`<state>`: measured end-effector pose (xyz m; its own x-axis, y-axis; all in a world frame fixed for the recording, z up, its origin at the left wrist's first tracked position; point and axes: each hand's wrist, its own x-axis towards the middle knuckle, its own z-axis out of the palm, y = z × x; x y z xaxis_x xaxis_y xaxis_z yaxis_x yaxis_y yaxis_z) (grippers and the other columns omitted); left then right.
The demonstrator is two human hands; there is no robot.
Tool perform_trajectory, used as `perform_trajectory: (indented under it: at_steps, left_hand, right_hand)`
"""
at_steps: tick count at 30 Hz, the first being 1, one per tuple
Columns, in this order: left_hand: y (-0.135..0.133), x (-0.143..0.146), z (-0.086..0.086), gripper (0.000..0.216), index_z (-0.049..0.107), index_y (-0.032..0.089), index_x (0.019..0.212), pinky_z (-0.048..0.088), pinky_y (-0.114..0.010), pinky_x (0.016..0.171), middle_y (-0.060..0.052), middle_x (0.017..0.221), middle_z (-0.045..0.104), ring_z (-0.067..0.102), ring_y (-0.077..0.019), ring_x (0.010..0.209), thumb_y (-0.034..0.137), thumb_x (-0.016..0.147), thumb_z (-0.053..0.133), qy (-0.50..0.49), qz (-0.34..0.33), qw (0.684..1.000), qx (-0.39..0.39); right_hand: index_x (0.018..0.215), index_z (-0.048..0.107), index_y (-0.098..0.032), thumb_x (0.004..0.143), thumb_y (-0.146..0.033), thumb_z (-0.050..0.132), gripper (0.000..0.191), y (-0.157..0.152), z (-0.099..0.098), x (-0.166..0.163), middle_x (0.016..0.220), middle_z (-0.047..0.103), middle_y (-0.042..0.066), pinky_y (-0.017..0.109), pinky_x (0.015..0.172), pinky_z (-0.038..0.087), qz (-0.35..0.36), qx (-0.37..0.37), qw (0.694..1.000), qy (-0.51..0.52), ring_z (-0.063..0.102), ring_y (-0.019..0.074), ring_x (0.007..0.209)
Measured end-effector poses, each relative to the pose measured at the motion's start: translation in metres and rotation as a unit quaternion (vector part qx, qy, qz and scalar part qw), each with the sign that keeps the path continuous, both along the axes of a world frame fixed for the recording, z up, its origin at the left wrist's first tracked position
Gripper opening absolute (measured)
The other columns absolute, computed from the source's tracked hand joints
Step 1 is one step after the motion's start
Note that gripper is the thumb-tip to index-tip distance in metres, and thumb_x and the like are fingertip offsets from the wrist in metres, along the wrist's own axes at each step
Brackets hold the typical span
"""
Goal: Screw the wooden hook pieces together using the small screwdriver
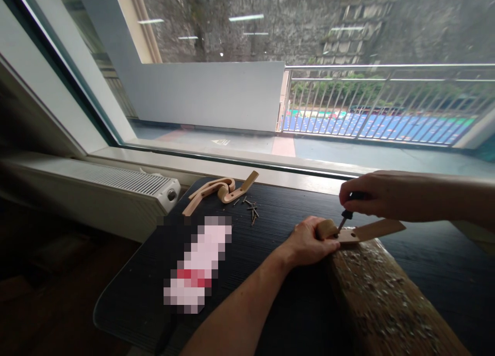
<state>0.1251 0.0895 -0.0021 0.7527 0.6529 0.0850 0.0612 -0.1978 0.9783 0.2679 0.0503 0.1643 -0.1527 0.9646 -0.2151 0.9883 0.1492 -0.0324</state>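
My right hand [363, 193] is closed around the dark handle of a screwdriver [343, 221], tilted with its shaft pointing down. The tip meets a curved wooden piece [350, 236] near a dark hole; another hole shows farther along its flat part. My left hand [309, 240] grips the curled end of this piece, fingers wrapped round it. The piece lies on the far end of a thick wooden block [382, 289], whose top is pitted and holds many shiny metal bits. Whether a screw sits under the tip is hidden.
More curved wooden pieces [235, 193] lie at the table's far left, beside several loose screws [252, 210]. A blurred-out pink and red item [201, 258] is on the black table [143, 289]. A white radiator [127, 183] stands left; a window sill [305, 178] runs behind.
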Motion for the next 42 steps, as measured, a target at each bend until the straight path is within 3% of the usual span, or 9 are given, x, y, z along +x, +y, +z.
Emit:
perform_trajectory:
  at_steps: [16, 34, 39, 42]
  left_hand:
    - [0.0, 0.0, 0.0, 0.035, 0.063, 0.017, 0.098, 0.048, -0.029, 0.076, -0.005, 0.094, 0.061, 0.058, -0.018, 0.083, 0.031, 0.066, 0.066, 0.005, 0.001, 1.0, 0.007]
    - [0.003, 0.002, -0.007, 0.035, 0.064, 0.018, 0.095, 0.047, -0.033, 0.084, -0.003, 0.092, 0.064, 0.06, -0.0197, 0.084, 0.039, 0.068, 0.065, 0.022, -0.009, 0.999, 0.026]
    - [0.002, 0.001, -0.005, 0.038, 0.063, 0.019, 0.1, 0.048, -0.031, 0.081, -0.003, 0.095, 0.063, 0.06, -0.0193, 0.085, 0.039, 0.068, 0.066, 0.02, -0.01, 0.999, 0.028]
    - [0.001, -0.001, 0.003, 0.038, 0.062, 0.018, 0.101, 0.047, -0.028, 0.078, -0.004, 0.096, 0.062, 0.058, -0.0185, 0.086, 0.033, 0.067, 0.067, 0.022, -0.002, 1.0, 0.014]
  right_hand:
    - [0.073, 0.062, -0.023, 0.083, -0.037, 0.046, 0.024, -0.006, -0.007, 0.011, 0.06, 0.058, 0.0, 0.027, 0.051, 0.033, -0.012, -0.028, 0.999, 0.011, 0.046, 0.0122, 0.053]
    - [0.077, 0.067, -0.022, 0.08, -0.041, 0.051, 0.025, 0.001, -0.022, 0.021, 0.059, 0.059, -0.001, 0.03, 0.054, 0.027, -0.062, -0.021, 0.997, 0.04, 0.043, 0.0087, 0.055]
    - [0.078, 0.064, -0.021, 0.085, -0.035, 0.045, 0.025, -0.005, -0.013, 0.01, 0.055, 0.055, 0.0, 0.03, 0.052, 0.027, -0.056, 0.008, 0.998, 0.009, 0.042, 0.0106, 0.051]
    - [0.084, 0.06, -0.022, 0.081, -0.036, 0.05, 0.017, -0.014, -0.004, -0.002, 0.057, 0.055, 0.0, 0.028, 0.051, 0.03, -0.047, 0.036, 0.998, -0.009, 0.044, 0.0121, 0.051]
